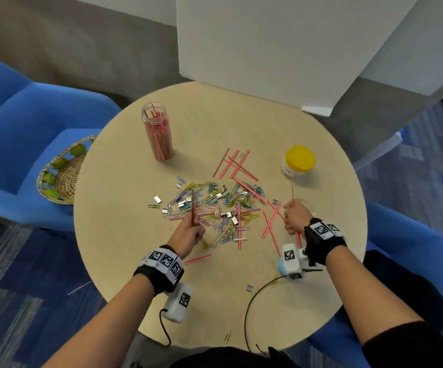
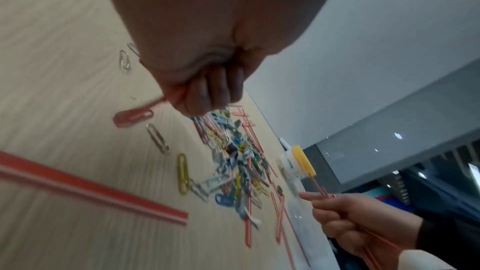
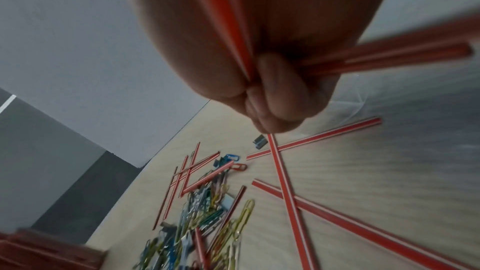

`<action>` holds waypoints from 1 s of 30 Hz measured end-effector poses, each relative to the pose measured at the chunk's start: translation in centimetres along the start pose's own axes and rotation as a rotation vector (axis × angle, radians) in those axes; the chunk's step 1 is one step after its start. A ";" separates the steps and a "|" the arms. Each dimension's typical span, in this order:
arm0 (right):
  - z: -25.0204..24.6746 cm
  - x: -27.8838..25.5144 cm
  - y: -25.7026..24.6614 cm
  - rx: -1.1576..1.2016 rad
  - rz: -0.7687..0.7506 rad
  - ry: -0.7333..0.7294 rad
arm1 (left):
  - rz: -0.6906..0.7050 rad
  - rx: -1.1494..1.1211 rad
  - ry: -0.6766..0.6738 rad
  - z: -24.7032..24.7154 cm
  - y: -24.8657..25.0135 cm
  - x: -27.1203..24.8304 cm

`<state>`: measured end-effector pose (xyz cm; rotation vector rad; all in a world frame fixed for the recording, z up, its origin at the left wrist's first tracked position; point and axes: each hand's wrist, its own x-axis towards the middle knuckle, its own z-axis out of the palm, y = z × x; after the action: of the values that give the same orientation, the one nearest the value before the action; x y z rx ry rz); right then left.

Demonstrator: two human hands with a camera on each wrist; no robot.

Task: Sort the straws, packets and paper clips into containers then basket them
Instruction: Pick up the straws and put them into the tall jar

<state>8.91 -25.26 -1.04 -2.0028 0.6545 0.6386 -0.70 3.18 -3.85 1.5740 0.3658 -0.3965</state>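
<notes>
My left hand (image 1: 188, 232) grips one red-and-white straw (image 1: 192, 205) upright over the near left side of the pile of coloured paper clips (image 1: 209, 205) and small silver packets (image 1: 157, 199). The left wrist view shows its fingers (image 2: 207, 93) curled round that straw (image 2: 171, 95). My right hand (image 1: 293, 216) holds a bunch of straws (image 3: 389, 56) at the pile's right edge, one tip sticking up (image 1: 292, 193). Loose straws (image 1: 237, 166) lie across the table. A clear jar (image 1: 158, 131) with straws in it stands at the back left.
A yellow-lidded container (image 1: 298, 160) stands at the back right of the round table (image 1: 124, 235). A woven basket (image 1: 61, 171) rests on the blue chair to the left. One packet (image 1: 249, 288) and one paper clip (image 1: 227, 335) lie near the front edge. A straw (image 1: 79, 288) lies on the floor.
</notes>
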 end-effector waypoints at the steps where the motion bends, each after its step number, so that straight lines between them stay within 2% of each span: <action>1: 0.0 0.6 0.2 -0.078 0.003 0.046 | -0.002 0.002 0.063 -0.4 0.3 0.4; 3: -0.1 1.3 0.0 -0.273 -0.022 0.129 | 0.064 0.186 0.120 -1.3 0.9 0.6; 5: -0.2 1.7 -0.2 -0.488 -0.057 0.188 | 0.137 0.529 0.053 -2.1 1.2 0.3; 6: -0.2 1.8 -0.2 -0.564 -0.066 0.192 | 0.129 0.706 0.002 -2.4 1.1 0.0; 8: 0.2 1.5 -0.2 -0.618 -0.088 0.218 | 0.079 0.984 -0.062 -2.7 0.3 -0.6; 10: 0.7 0.9 -0.1 -0.577 -0.177 0.294 | 0.045 1.129 -0.097 -2.8 -0.8 -1.1; 13: 0.9 -0.2 -0.3 -0.521 -0.316 0.361 | 0.073 1.221 -0.138 -2.4 -2.3 -1.7; 15: 0.8 -0.6 -0.4 -0.529 -0.334 0.367 | 0.100 1.265 -0.139 -2.1 -2.5 -2.2; 17: 0.7 -0.9 0.0 -0.582 -0.303 0.309 | 0.109 1.265 -0.104 -1.9 -2.6 -2.4; 19: 0.8 -1.2 0.6 -0.679 -0.217 0.189 | 0.098 1.241 -0.060 -1.8 -2.6 -2.4; 21: 1.5 -1.5 1.1 -0.777 -0.134 0.135 | 0.073 1.238 -0.028 -1.7 -2.5 -2.2; 30: 5.1 -1.9 -0.3 -0.750 -0.088 0.190 | -0.040 1.308 -0.036 -0.2 -1.6 -2.0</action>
<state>6.78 -20.34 -1.94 -2.7969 0.4643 0.7109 -3.18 3.45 -4.32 2.8200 0.0695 -0.7737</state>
